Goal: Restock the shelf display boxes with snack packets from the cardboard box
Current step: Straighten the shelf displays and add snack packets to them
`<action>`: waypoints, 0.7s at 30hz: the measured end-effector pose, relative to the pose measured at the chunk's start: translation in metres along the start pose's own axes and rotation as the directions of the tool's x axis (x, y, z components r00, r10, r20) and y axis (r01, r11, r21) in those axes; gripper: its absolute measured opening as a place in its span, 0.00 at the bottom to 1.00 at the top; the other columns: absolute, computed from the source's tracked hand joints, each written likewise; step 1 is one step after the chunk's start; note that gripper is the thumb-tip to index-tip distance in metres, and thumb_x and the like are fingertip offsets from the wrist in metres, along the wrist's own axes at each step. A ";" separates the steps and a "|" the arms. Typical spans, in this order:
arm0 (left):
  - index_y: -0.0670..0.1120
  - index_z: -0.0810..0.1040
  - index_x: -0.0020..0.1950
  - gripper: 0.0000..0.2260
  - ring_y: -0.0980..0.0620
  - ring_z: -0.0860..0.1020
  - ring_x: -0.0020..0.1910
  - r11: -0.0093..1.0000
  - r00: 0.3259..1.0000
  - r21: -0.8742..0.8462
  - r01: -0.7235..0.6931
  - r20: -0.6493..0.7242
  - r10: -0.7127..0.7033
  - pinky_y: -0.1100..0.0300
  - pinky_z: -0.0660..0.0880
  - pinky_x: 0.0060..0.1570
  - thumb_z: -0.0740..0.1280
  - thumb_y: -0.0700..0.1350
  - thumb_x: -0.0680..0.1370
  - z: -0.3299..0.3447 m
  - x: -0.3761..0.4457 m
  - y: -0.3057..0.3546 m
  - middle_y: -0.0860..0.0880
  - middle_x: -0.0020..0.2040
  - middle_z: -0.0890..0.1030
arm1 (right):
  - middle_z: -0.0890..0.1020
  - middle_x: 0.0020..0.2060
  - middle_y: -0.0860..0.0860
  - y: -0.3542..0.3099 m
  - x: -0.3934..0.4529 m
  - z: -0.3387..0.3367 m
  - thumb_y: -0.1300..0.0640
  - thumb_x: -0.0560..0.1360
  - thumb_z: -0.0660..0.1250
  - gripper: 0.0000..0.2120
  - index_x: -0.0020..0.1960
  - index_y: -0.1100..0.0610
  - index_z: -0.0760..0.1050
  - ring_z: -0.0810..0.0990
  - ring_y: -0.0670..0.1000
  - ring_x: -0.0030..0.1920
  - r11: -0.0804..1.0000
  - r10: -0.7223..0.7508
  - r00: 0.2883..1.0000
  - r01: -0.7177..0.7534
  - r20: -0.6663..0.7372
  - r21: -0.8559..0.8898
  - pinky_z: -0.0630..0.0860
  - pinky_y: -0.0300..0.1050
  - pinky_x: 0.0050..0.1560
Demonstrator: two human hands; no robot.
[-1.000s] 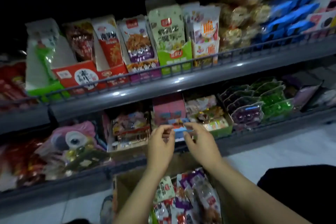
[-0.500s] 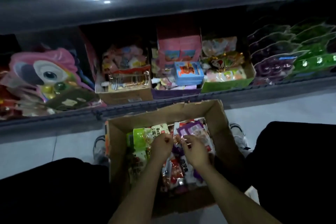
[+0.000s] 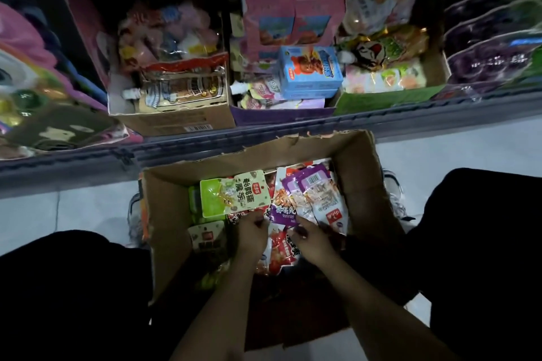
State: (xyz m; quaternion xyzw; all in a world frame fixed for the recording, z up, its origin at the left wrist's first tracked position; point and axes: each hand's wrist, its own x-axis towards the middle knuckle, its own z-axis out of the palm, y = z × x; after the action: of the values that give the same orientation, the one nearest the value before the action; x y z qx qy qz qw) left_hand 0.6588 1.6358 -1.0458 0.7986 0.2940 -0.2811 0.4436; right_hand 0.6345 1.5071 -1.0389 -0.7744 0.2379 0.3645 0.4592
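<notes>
An open cardboard box (image 3: pixel 363 184) stands on the floor between my knees, full of snack packets. Green packets (image 3: pixel 234 195) lie at its left, purple packets (image 3: pixel 305 193) at its right, red ones (image 3: pixel 281 252) lower down. My left hand (image 3: pixel 252 239) has its fingers curled down among the packets at the middle. My right hand (image 3: pixel 312 240) pinches the lower edge of a purple packet (image 3: pixel 283 212). On the bottom shelf just beyond stand display boxes: a brown one (image 3: pixel 176 120), a purple one (image 3: pixel 281 114) with a blue carton (image 3: pixel 311 70) on top, and a green one (image 3: pixel 387 99).
The grey shelf rail (image 3: pixel 205 141) runs just above the box's torn far edge. Pink toy packs (image 3: pixel 35 73) lie on the shelf at left, purple jelly cup packs (image 3: pixel 492 50) at right. My dark-trousered knees (image 3: pixel 481 228) flank the box on pale floor tiles (image 3: pixel 440 152).
Both hands left the blue carton on the shelf and came down into the cardboard box. My view tilted downward from the upper shelves to the box.
</notes>
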 end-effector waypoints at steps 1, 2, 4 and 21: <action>0.35 0.76 0.62 0.13 0.45 0.77 0.58 1.000 1.000 -0.008 0.007 0.013 -0.007 0.65 0.69 0.51 0.65 0.34 0.77 0.003 0.000 0.002 0.40 0.58 0.79 | 0.74 0.64 0.54 0.002 0.002 0.001 0.56 0.79 0.62 0.22 0.72 0.57 0.64 0.73 0.51 0.62 1.000 -0.001 1.000 0.001 -0.008 0.003 0.70 0.40 0.58; 0.36 0.75 0.63 0.14 0.45 0.76 0.58 0.999 1.000 -0.027 0.016 0.013 -0.016 0.65 0.68 0.51 0.65 0.35 0.77 0.008 0.001 0.003 0.41 0.59 0.79 | 0.74 0.64 0.53 0.003 0.003 0.001 0.56 0.79 0.62 0.23 0.72 0.56 0.63 0.72 0.50 0.61 1.000 0.007 1.000 -0.007 -0.016 0.011 0.69 0.39 0.56; 0.36 0.75 0.62 0.14 0.46 0.76 0.58 0.995 0.998 -0.083 0.050 -0.025 -0.052 0.65 0.68 0.51 0.66 0.36 0.77 0.016 0.000 0.006 0.41 0.58 0.79 | 0.74 0.64 0.53 0.005 0.006 0.001 0.56 0.79 0.62 0.24 0.73 0.54 0.62 0.72 0.48 0.58 0.999 0.019 0.999 -0.019 -0.026 0.030 0.67 0.37 0.53; 0.42 0.75 0.37 0.06 0.45 0.79 0.43 0.929 0.986 -0.343 0.135 0.135 -0.094 0.52 0.79 0.49 0.69 0.36 0.73 0.009 -0.002 0.011 0.44 0.39 0.79 | 0.72 0.66 0.54 -0.002 0.013 0.000 0.53 0.79 0.61 0.23 0.72 0.57 0.65 0.72 0.54 0.65 0.991 0.042 0.993 -0.027 -0.107 0.132 0.69 0.48 0.66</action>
State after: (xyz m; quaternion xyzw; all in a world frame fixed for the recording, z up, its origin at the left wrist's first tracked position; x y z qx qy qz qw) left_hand 0.6635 1.6225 -1.0426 0.6702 0.3591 -0.2957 0.5783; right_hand 0.6437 1.5076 -1.0486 -0.7573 0.2994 0.3132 0.4886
